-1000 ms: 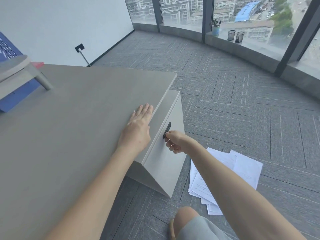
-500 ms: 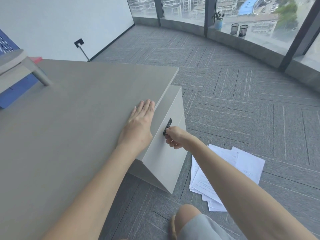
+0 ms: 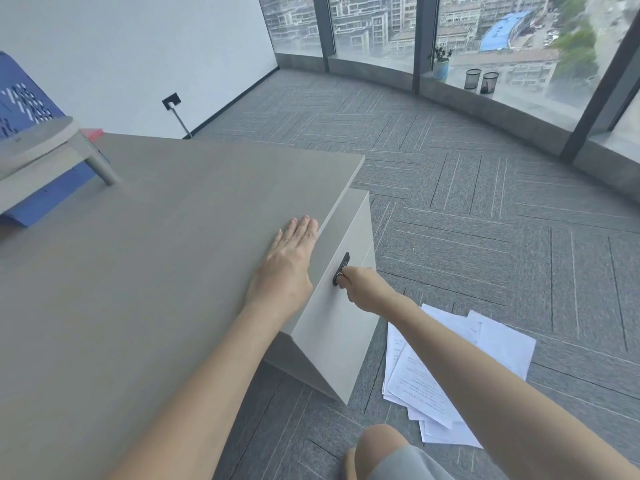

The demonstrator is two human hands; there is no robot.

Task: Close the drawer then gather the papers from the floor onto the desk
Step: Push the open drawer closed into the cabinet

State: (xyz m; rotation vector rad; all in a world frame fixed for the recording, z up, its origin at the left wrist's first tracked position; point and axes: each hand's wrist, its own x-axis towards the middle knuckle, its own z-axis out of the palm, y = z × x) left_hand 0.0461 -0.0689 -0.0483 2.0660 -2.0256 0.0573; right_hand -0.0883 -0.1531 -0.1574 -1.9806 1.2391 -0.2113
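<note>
Fingers of your right hand [image 3: 360,287] pinch the dark handle [image 3: 341,268] of the drawer [image 3: 341,317], nearly flush, while your left hand [image 3: 285,268] lies spread on the desk [image 3: 138,271] as a brace; papers [image 3: 450,372] wait on the floor [image 3: 485,220] just beside.

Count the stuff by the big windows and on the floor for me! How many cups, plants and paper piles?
Black mesh cups on the window ledge: 2, one beside the other
Potted plant on the ledge: 1
Pile of white papers on the floor: 1
Total: 4
</note>
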